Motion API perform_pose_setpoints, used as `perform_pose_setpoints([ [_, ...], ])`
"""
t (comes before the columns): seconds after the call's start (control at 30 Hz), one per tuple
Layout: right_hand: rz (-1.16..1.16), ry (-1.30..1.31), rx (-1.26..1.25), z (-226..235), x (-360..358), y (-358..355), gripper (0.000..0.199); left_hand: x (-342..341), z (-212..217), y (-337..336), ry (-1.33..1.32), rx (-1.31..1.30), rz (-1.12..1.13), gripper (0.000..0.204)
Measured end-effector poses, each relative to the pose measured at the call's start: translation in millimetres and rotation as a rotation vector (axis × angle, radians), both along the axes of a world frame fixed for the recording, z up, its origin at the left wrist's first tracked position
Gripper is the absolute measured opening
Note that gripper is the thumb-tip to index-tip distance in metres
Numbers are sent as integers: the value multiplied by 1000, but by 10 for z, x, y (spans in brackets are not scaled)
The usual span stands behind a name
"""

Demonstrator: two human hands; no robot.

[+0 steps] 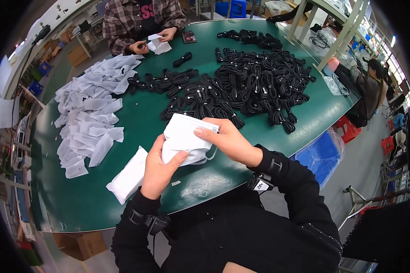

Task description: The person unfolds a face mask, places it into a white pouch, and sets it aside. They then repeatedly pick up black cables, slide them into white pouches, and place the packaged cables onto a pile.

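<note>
Both my hands hold a white pleated face mask with a thin ear loop, over the near middle of the green table. My left hand grips its lower left part between thumb and fingers. From the right, my right hand pinches the upper corner, its thumb on the front face. Beside my left hand lies a plump white packet. Just beyond the mask spreads a big heap of coiled black cables. To the left is a long pile of whitish, see-through pouches.
Across the green table, another person handles a white pouch near a dark phone-like thing. A metal rack rises at the far right edge. On the floor stand a blue bin and an open carton.
</note>
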State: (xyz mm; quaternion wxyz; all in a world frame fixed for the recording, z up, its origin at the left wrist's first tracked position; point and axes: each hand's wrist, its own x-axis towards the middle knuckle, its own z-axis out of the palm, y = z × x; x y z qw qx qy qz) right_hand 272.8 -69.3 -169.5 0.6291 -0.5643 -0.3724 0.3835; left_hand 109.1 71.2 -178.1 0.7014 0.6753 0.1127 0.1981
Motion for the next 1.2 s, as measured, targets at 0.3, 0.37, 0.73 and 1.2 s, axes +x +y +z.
perform_pose_setpoints([
  [0.3,-51,-401,163,124,166,-188,21,107,153,61,-4,-556,-168,54],
  [0.37,-30,-464,57,225,175,-262,16,57,179,80,-8,-440,-124,51],
  [0.73,-427,-1591,603,254,181,-466,31,-94,318,75,-418,1192,432,37],
  [1.2,-241,-1675,790,332,-66,-586,36,-296,165,203,-541,1344,462,37],
])
